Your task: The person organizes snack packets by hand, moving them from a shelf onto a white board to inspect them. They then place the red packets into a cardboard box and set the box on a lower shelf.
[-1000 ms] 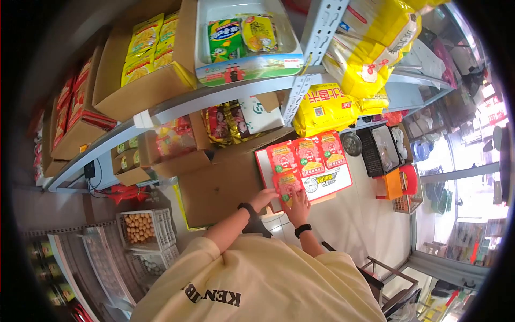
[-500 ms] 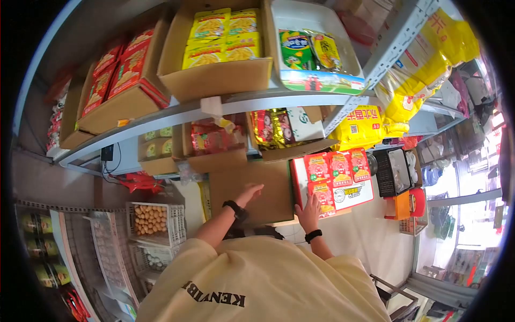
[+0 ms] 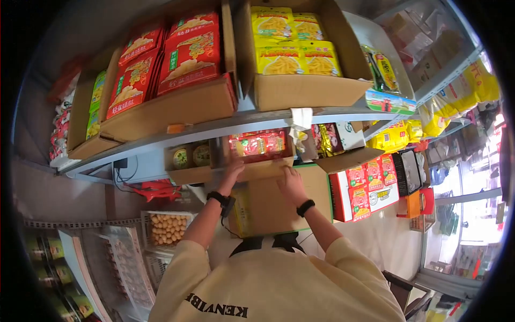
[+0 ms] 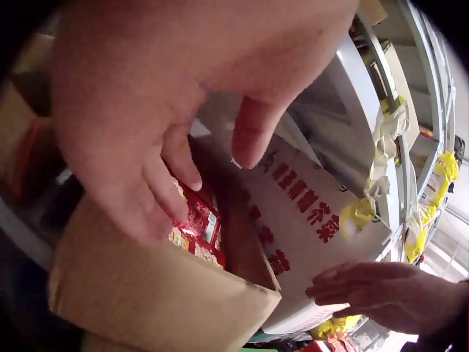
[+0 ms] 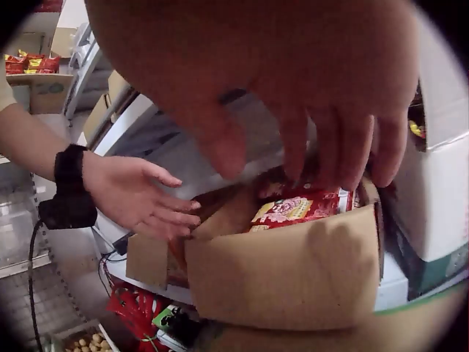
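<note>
A small cardboard box [image 3: 266, 170] of red snack packets [image 3: 257, 144] sits on the lower shelf. My left hand [image 3: 231, 175] is at the box's left front corner; in the right wrist view its fingers are spread, palm facing the carton. At the right front corner is my right hand [image 3: 293, 185], its fingers hanging loosely over the box in the right wrist view. Neither hand grips anything. In front of the box lies a large brown cardboard panel [image 3: 284, 209], partly below my right forearm.
To the right stands a red-and-white carton [image 3: 339, 201] with red packets on top. The upper shelf edge [image 3: 214, 130] runs above my hands, carrying cartons of red packs [image 3: 189, 56] and yellow packs [image 3: 279, 56]. A basket of eggs [image 3: 167, 229] is at lower left.
My hands have left the red packets on the red-and-white carton and moved left to the small box on the lower shelf. The head view has shifted left too.
</note>
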Demonstrator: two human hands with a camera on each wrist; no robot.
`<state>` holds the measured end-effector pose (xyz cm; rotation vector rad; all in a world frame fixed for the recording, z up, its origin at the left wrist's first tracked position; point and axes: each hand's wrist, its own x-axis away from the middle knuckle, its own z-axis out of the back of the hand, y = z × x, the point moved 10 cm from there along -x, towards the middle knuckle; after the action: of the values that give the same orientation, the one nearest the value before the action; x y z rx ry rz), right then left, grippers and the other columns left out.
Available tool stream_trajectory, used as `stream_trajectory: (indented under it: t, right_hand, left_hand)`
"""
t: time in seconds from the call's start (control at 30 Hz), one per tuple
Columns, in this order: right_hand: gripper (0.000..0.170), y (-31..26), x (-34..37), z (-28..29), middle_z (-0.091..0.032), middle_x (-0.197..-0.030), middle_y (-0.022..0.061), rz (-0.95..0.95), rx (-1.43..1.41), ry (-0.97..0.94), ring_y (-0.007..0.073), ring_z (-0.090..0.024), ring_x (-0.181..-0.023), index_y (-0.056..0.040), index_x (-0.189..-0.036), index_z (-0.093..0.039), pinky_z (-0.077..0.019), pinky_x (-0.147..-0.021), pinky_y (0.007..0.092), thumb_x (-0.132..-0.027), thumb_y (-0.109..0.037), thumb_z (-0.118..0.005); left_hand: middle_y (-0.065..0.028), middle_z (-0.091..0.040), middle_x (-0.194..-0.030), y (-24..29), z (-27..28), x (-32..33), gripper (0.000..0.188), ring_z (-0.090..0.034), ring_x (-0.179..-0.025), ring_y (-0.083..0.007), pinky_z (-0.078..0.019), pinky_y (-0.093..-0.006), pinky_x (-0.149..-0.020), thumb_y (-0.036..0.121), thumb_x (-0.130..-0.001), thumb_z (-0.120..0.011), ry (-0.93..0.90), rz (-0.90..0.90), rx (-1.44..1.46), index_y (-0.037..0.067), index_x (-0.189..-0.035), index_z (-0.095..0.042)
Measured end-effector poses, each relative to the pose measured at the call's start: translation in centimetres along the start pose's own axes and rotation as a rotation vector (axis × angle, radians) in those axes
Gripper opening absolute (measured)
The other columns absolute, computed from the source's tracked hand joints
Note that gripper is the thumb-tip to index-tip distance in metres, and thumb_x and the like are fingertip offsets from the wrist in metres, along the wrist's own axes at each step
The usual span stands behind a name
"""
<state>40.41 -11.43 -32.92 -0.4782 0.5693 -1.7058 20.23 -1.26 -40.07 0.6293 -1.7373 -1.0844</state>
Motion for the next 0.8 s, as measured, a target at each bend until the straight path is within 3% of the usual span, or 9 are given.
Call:
stream_trajectory:
  t: [0.07, 0.2, 0.3, 0.4, 0.47, 0.5, 0.63, 0.73, 0.8]
  right_hand:
    - [0.051, -0.8, -3.3, -1.7, -0.048, -0.121, 0.0184, -0.020, 0.033, -0.031, 0.0344, -0.043, -0.114, -0.0026, -0.121, -0.044, -0.0339, -0.094, 0.0455, -0.077, -0.023, -0.060]
    - [0.059, 0.3, -7.4, -6.4, -0.044, -0.129, 0.0182, -0.031, 0.267, -0.102, 0.0303, -0.040, -0.122, -0.0031, -0.126, -0.041, -0.0297, -0.098, 0.0499, -0.078, -0.034, -0.057]
    - [0.056, 0.5, -8.6, -8.6, -0.046, -0.127, 0.0160, -0.022, 0.401, -0.146, 0.0271, -0.042, -0.120, -0.0039, -0.124, -0.044, -0.0299, -0.095, 0.0520, -0.080, -0.038, -0.053]
    - [0.047, 1.1, -9.6, -9.3, -0.053, -0.120, 0.0124, -0.053, 0.382, -0.137, 0.0261, -0.048, -0.113, -0.0066, -0.118, -0.050, -0.0328, -0.089, 0.0504, -0.082, -0.037, -0.050]
    - [0.041, 1.1, -10.0, -9.3, -0.057, -0.114, 0.0102, -0.039, 0.358, -0.099, 0.0258, -0.051, -0.108, -0.0088, -0.113, -0.053, -0.0341, -0.085, 0.0487, -0.083, -0.037, -0.049]
    - [0.039, 0.9, -9.9, -9.1, -0.058, -0.111, 0.0093, -0.018, 0.359, -0.075, 0.0257, -0.053, -0.105, -0.0098, -0.110, -0.055, -0.0344, -0.083, 0.0480, -0.083, -0.037, -0.048]
    - [0.039, 1.4, -9.7, -9.5, -0.061, -0.105, 0.0078, -0.001, 0.348, -0.048, 0.0252, -0.053, -0.101, -0.0115, -0.103, -0.061, -0.0333, -0.086, 0.0448, -0.084, -0.042, -0.045]
    - [0.038, 1.2, -9.9, -9.3, -0.061, -0.102, 0.0070, -0.027, 0.344, -0.104, 0.0246, -0.053, -0.099, -0.0115, -0.099, -0.063, -0.0336, -0.086, 0.0444, -0.084, -0.042, -0.045]
    - [0.038, 1.0, -10.0, -9.2, -0.061, -0.101, 0.0064, -0.051, 0.346, -0.149, 0.0243, -0.053, -0.099, -0.0114, -0.097, -0.063, -0.0337, -0.085, 0.0441, -0.084, -0.042, -0.045]
  left_hand:
    - [-0.0058, -0.054, -0.118, 0.4, 0.4, -3.6, 0.042, -0.050, -0.111, -0.0160, -0.0371, -0.0271, -0.095, 0.023, -0.087, -0.057, -0.106, -0.179, -0.074, 0.004, -0.124, -0.047]
    - [-0.0064, -0.058, -0.110, 1.5, 0.0, -9.0, 0.035, -0.056, -0.098, -0.0142, -0.0455, -0.0279, -0.079, 0.017, -0.086, -0.057, -0.107, -0.370, -0.614, 0.004, -0.118, -0.051]
    - [-0.0124, -0.059, -0.108, 2.8, -0.3, -11.8, 0.037, -0.061, -0.086, -0.0192, -0.0488, -0.0341, -0.067, 0.018, -0.082, -0.060, 0.002, -0.498, -1.012, 0.006, -0.116, -0.052]
    - [-0.0193, -0.057, -0.109, 3.5, -0.2, -12.9, 0.042, -0.057, -0.096, -0.0330, -0.0450, -0.0431, -0.080, 0.025, -0.079, -0.060, 0.111, -0.448, -1.249, 0.006, -0.116, -0.052]
    - [-0.0195, -0.058, -0.107, 2.8, -0.3, -13.5, 0.043, -0.054, -0.102, -0.0365, -0.0408, -0.0468, -0.087, 0.029, -0.080, -0.058, 0.204, -0.521, -1.361, 0.006, -0.116, -0.052]
    - [-0.0191, -0.058, -0.108, 3.8, -1.0, -12.7, 0.045, -0.051, -0.106, -0.0369, -0.0345, -0.0490, -0.093, 0.034, -0.081, -0.056, 0.193, -0.390, -1.447, 0.004, -0.114, -0.053]
    - [-0.0183, -0.057, -0.111, 2.9, -0.9, -13.3, 0.039, -0.052, -0.104, -0.0367, -0.0395, -0.0473, -0.088, 0.033, -0.079, -0.057, 0.142, -0.191, -1.451, 0.006, -0.106, -0.058]
    - [-0.0173, -0.060, -0.104, 5.7, -1.3, -11.5, 0.036, -0.053, -0.101, -0.0365, -0.0417, -0.0463, -0.085, 0.031, -0.078, -0.059, 0.239, -0.374, -1.403, 0.005, -0.103, -0.060]
    - [-0.0157, -0.060, -0.103, 6.3, -1.3, -11.5, 0.035, -0.054, -0.101, -0.0353, -0.0422, -0.0450, -0.085, 0.030, -0.077, -0.061, 0.248, -0.388, -1.424, 0.006, -0.103, -0.060]
